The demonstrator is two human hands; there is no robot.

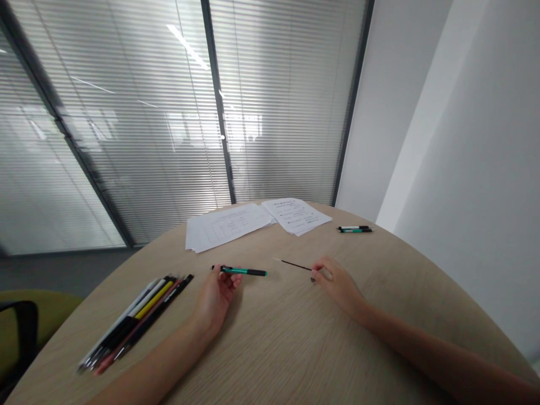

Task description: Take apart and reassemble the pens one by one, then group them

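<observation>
My left hand point(219, 295) is closed round a green and black pen point(244, 271), held level just above the table with its black grip end pointing right. To the right, my right hand point(340, 286) pinches a thin dark pen refill point(297, 264) by one end. The refill's pale far end points left towards the pen, and a gap lies between them. A small dark bit point(313, 279) shows just under my right fingertips; whether it is held or lies on the table, I cannot tell.
Several pens and pencils point(143, 315) lie in a bundle at the left of the round wooden table point(291, 349). Printed sheets point(230, 225) lie at the back, with more paper point(295, 215) beside them. Two pens point(354, 229) rest at the back right. A green chair point(54, 306) stands at the left.
</observation>
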